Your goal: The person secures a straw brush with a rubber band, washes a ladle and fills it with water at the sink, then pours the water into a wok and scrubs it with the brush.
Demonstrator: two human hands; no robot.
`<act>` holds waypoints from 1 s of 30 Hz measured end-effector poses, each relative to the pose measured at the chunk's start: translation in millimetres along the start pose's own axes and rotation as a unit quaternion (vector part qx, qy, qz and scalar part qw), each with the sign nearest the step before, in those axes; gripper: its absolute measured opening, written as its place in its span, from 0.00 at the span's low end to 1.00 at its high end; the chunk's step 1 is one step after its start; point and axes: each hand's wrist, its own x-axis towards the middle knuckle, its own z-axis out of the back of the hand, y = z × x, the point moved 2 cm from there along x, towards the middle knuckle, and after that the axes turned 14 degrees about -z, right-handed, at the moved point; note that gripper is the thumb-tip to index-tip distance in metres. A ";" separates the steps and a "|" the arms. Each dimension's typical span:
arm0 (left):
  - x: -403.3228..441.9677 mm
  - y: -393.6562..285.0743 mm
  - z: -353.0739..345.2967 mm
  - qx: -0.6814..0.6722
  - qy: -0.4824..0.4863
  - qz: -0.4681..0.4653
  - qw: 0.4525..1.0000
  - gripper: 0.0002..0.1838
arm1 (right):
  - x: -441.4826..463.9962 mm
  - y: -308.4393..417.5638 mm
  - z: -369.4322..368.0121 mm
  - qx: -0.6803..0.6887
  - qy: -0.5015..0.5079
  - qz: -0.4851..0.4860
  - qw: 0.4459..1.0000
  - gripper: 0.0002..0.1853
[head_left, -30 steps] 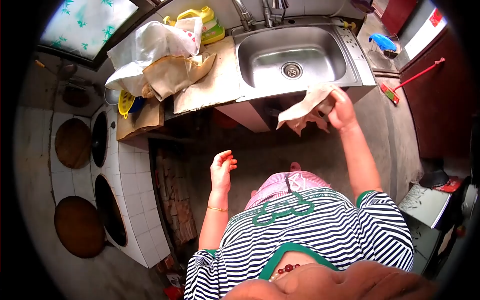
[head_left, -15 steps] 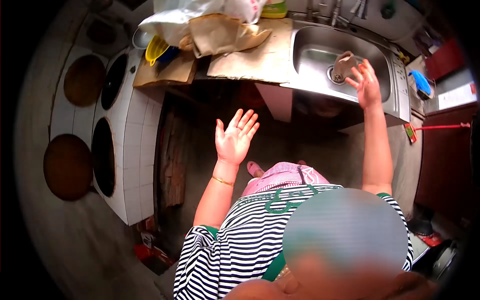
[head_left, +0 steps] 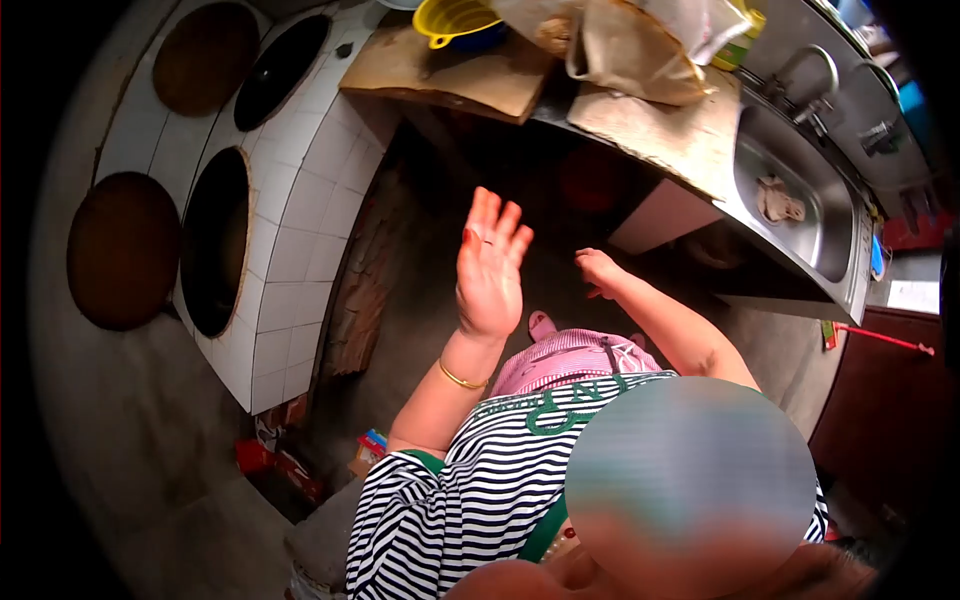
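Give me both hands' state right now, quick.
Left hand: open, fingers raised, holding nothing.
Right hand: fingers partly curled, no object visible; can't tell whether it's fully closed.

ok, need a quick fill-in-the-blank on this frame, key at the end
1. The crumpled cloth lies in the metal ____.
2. The gold bracelet circles the person's ____ wrist.
3. The left hand is turned with its ____ toward the camera.
4. The broom handle at the far right is coloured ____.

Missing words: sink; left; palm; red.
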 end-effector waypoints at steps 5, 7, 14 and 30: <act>3.3 15.2 105.5 0.606 0.356 -0.221 0.676 0.35 | 13.7 76.1 -139.3 0.299 0.319 -0.005 0.899 0.27; -4.9 39.2 191.5 0.609 0.224 -0.200 0.734 0.35 | -49.4 119.4 -165.3 0.308 0.320 0.001 0.896 0.25; -81.0 -25.2 410.0 0.682 -0.130 0.168 0.700 0.27 | -23.9 218.8 -173.9 0.256 0.243 0.072 0.933 0.25; -139.1 -56.8 394.1 0.365 -0.418 0.377 0.741 0.20 | 278.8 382.5 -152.1 0.241 -0.121 0.100 0.958 0.24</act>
